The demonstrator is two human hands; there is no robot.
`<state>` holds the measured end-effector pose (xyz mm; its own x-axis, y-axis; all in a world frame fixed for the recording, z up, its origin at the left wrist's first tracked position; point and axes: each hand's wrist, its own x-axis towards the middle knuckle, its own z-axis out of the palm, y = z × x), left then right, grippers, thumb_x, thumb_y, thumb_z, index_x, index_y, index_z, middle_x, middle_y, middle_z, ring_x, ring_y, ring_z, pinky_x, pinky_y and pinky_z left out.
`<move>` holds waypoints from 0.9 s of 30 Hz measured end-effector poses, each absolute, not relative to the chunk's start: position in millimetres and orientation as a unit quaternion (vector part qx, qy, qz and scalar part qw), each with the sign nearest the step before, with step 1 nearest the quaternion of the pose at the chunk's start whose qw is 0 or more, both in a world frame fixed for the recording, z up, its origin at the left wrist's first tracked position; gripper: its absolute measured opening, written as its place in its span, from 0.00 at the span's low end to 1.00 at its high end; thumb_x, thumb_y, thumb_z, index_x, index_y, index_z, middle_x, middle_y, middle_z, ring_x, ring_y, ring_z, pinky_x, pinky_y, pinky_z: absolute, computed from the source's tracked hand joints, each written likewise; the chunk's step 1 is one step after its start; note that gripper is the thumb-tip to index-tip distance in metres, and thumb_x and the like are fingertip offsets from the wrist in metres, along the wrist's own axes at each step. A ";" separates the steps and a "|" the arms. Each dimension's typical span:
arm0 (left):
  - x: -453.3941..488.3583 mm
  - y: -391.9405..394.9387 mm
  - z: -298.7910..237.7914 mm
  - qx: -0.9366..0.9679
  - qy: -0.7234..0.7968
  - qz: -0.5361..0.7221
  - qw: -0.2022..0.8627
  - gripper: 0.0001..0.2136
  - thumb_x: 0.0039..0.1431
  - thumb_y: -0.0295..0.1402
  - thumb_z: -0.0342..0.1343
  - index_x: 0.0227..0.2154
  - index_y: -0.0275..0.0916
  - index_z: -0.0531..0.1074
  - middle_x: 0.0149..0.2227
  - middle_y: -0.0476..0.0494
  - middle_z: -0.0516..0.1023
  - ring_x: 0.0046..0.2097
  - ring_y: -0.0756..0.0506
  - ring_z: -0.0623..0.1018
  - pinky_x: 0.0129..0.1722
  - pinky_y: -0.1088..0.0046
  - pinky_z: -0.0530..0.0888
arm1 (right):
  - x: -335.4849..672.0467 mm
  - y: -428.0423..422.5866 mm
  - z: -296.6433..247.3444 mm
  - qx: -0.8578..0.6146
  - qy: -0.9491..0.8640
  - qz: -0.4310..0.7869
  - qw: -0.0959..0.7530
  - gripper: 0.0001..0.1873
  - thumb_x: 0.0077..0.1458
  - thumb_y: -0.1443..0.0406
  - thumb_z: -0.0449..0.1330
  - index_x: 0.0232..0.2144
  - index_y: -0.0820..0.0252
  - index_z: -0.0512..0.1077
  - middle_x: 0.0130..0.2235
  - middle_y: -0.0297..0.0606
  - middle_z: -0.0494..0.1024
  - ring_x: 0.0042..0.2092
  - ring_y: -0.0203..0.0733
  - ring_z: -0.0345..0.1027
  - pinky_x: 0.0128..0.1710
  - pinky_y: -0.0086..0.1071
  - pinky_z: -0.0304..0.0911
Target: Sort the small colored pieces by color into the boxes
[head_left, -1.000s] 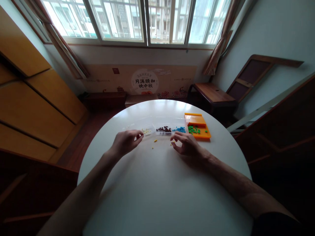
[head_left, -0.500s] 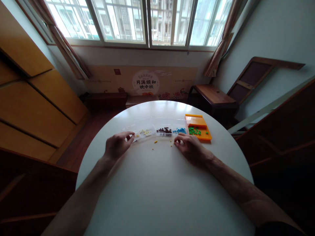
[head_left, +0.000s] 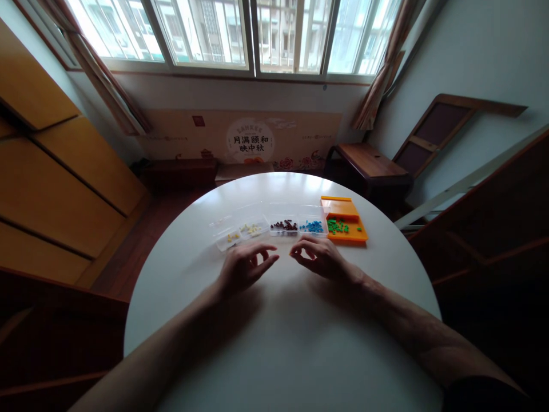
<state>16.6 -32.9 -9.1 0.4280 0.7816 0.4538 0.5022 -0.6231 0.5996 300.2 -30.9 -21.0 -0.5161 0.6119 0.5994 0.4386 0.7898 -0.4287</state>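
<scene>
Both my hands hover low over the round white table (head_left: 278,337), just in front of a row of small clear boxes (head_left: 261,220). My left hand (head_left: 243,268) has its fingers curved and apart, thumb and forefinger not touching. My right hand (head_left: 321,257) is curled with thumb and forefinger pinched together; what they hold is too small to make out. The boxes hold yellow pieces (head_left: 234,236), pale pieces (head_left: 251,229), dark brown pieces (head_left: 283,225) and blue pieces (head_left: 313,226). An orange tray (head_left: 339,207) with green pieces (head_left: 338,227) stands at the row's right end.
A wooden bench (head_left: 369,163) stands beyond the table at the right, with a folded wooden panel (head_left: 433,134) leaning on the wall behind it. Yellow wooden cabinets (head_left: 55,183) fill the left side. Dark wooden furniture (head_left: 506,229) is close on the right. Windows run along the far wall.
My left hand came from the leftmost box back to the middle of the table. My right hand closed into a pinch. The loose yellow pieces on the table no longer show.
</scene>
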 end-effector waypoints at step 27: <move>-24.6 -9.3 -0.5 0.807 0.503 0.308 0.008 0.11 0.71 0.42 0.60 0.37 0.45 0.85 0.33 0.51 0.85 0.28 0.50 0.77 0.30 0.75 0.68 | 310.8 -28.0 -31.1 -0.422 -0.845 0.055 0.325 0.06 0.67 0.64 0.67 0.46 0.54 0.79 0.44 0.36 0.83 0.37 0.39 0.74 0.36 0.31 0.62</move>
<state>-24.6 -9.3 -0.5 0.3034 0.8179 0.4889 0.8076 -0.4930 0.3237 310.8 -28.0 -31.1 -0.4332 0.7478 0.5031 0.6764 0.6386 -0.3669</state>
